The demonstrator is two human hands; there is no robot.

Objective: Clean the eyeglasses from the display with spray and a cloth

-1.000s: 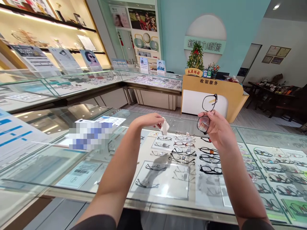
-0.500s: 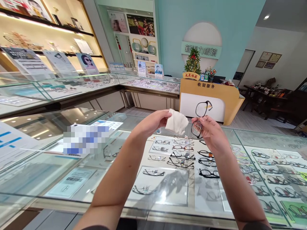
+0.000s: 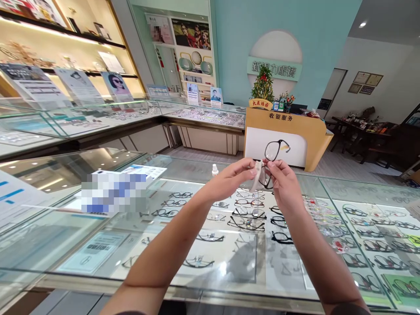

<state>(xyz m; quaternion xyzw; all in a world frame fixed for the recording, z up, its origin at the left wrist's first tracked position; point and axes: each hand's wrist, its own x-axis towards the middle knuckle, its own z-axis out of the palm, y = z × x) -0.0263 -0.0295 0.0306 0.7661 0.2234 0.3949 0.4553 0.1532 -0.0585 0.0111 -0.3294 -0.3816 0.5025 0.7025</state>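
Observation:
My right hand (image 3: 285, 183) grips a pair of dark-rimmed eyeglasses (image 3: 272, 151) near the bridge, above the glass counter. The glasses are turned on end, one lens above the other, with a temple arm reaching out to the right. In my left hand (image 3: 234, 177) a folded white cloth (image 3: 256, 178) is pinched between thumb and fingers. The cloth lies against the lower lens and covers part of it. Some fingertips of both hands are hidden behind the cloth and the frame.
Below my arms, the glass display counter (image 3: 183, 280) holds rows of eyeglasses (image 3: 249, 202). A small white bottle (image 3: 215, 169) stands beyond my left wrist. Printed cards (image 3: 95, 251) are at the left. Farther off stand a yellow cashier desk (image 3: 259, 118) and another display case (image 3: 203, 114).
My left hand has moved right, bringing the cloth from beside the glasses onto the lower lens. The small bottle has come into fuller view. My right hand has shifted slightly left.

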